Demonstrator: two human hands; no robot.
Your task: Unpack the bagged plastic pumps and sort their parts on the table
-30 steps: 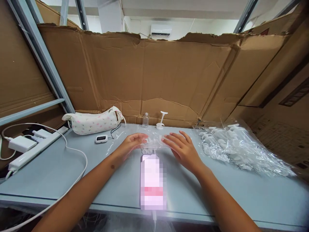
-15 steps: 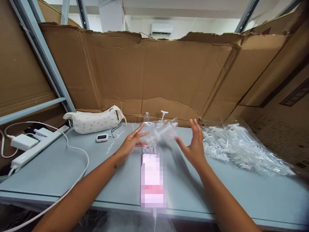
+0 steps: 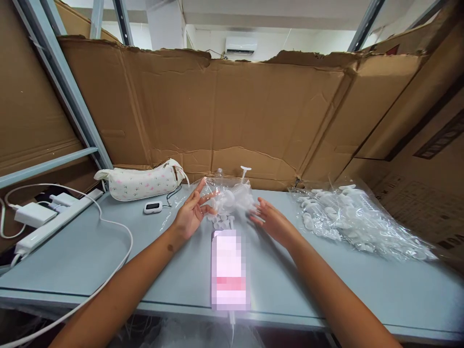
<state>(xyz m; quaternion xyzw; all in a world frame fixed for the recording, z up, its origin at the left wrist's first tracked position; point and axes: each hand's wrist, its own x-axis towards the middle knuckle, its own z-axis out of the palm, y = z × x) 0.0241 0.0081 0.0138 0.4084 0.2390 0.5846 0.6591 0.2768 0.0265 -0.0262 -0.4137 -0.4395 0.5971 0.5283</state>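
Note:
My left hand (image 3: 191, 212) is open, fingers spread, at the left side of a heap of translucent white plastic parts (image 3: 234, 198). Clear plastic film (image 3: 206, 186) lies around and under the heap. My right hand (image 3: 272, 220) is open on the heap's other side, its fingertips at or very near the parts; whether they touch is unclear. Behind the heap a white T-topped plunger-like piece (image 3: 244, 173) stands up, beside a small clear bottle (image 3: 219, 173). Small white round pieces (image 3: 222, 222) lie just in front, above the phone (image 3: 229, 270).
On the right lies a clear bag of white plastic parts (image 3: 344, 212). A patterned pouch (image 3: 143, 183) and a small white device (image 3: 152, 207) are at the left. A power strip (image 3: 58, 222) and white cable (image 3: 126, 241) run along the left edge. Cardboard (image 3: 253, 116) walls the back.
My right hand has moved left and down to the heap. My left hand has shifted slightly left and turned more palm-inward. The heap of parts has settled between them.

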